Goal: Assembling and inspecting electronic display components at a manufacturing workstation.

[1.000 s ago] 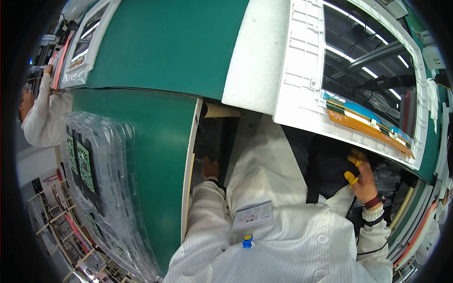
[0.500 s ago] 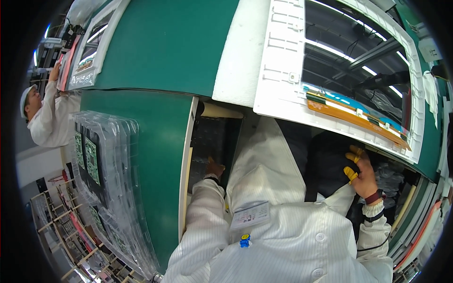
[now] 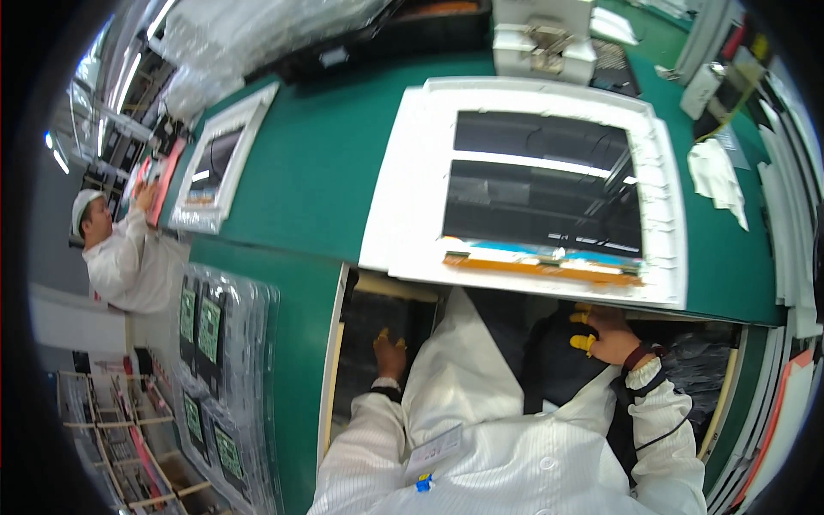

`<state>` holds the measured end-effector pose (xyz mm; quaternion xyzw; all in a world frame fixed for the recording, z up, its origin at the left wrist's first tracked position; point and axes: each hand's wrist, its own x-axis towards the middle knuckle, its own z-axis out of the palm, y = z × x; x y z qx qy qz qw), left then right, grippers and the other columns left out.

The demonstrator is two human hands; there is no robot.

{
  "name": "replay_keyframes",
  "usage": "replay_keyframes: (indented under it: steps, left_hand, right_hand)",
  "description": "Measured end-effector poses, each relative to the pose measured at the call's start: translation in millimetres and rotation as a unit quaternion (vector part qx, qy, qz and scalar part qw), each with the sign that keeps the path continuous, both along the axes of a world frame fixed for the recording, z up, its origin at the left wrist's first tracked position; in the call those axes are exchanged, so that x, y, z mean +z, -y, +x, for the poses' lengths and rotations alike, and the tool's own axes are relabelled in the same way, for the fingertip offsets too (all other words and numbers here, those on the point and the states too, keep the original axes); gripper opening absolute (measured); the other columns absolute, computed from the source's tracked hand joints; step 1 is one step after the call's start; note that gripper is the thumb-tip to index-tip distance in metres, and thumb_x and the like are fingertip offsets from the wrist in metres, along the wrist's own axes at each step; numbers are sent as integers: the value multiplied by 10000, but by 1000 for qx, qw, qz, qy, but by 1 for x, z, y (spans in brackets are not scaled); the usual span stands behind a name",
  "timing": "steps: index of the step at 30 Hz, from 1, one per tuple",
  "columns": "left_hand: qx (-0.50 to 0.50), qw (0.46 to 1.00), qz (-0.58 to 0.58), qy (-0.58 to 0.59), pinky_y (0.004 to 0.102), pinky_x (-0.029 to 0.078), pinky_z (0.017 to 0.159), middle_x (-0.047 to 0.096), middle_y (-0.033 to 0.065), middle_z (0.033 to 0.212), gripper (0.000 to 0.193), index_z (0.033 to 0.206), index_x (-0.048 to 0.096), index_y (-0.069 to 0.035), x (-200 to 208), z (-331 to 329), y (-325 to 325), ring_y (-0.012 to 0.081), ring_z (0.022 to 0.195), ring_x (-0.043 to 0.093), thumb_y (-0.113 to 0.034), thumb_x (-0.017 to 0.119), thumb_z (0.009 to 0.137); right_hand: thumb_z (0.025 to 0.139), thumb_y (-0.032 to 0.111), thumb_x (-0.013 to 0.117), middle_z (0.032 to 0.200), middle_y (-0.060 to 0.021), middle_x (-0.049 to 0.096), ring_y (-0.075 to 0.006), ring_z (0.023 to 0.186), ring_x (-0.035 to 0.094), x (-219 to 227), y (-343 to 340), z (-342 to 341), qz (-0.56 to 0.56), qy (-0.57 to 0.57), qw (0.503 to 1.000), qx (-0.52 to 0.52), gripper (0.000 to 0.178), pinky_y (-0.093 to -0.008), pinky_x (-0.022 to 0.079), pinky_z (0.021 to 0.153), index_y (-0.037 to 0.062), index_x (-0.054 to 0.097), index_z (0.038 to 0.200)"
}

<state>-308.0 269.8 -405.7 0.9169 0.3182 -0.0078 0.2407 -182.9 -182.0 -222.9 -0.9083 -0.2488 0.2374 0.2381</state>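
My left hand [image 3: 390, 352] lies with fingers spread on a dark tray [image 3: 378, 318] in a shelf below the green table's [image 3: 318, 163] near edge. My right hand [image 3: 605, 335], with yellow finger cots, curls over the top of a dark object [image 3: 558, 365] just under the table edge; I cannot tell what the object is. Directly above both hands a white foam tray [image 3: 403, 206] sits on the table, holding a glossy black panel [image 3: 541, 189] with an orange and blue strip [image 3: 541, 264] along its near side. My white coat fills the lower middle.
A second foam tray with a panel [image 3: 215, 163] lies far left, where a co-worker in a white coat and cap [image 3: 112, 249] handles a red-edged item. Clear bags of green circuit boards [image 3: 206, 326] hang at left. A white cloth [image 3: 717, 176] and a white box [image 3: 545, 39] sit on the table.
The view has tilted up, so much more of the table top and the whole foam tray show. Both hands stay below the table edge in nearly the same places.
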Motion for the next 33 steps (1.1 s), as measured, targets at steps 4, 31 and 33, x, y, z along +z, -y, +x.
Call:
replay_keyframes:
  steps: [4,31,33]
  left_hand:
    - [-19,967,-215,134,251,455,766,618,96,970,295,1102,544,28,61,52,31,164,861,582,-1,551,808]
    - [-505,857,-95,49,429,220,1046,374,204,1314,466,1225,488,-40,188,96,150,375,1213,321,-188,605,799]
    - [-503,859,-87,36,429,208,1052,366,205,1319,468,1237,480,-50,190,92,149,371,1223,310,-192,597,806]
  right_hand:
    - [742,164,644,1167,-151,547,-292,1086,503,7,9,4,75,-99,987,-101,405,-329,398,926,63,567,1127]
    - [900,330,460,1343,-76,191,-362,1156,402,238,21,-74,839,-133,528,5,550,-681,389,843,218,107,1307]
    - [897,330,468,1314,-77,213,-360,1143,412,238,17,-71,841,-143,521,21,520,-679,387,847,212,135,1279]
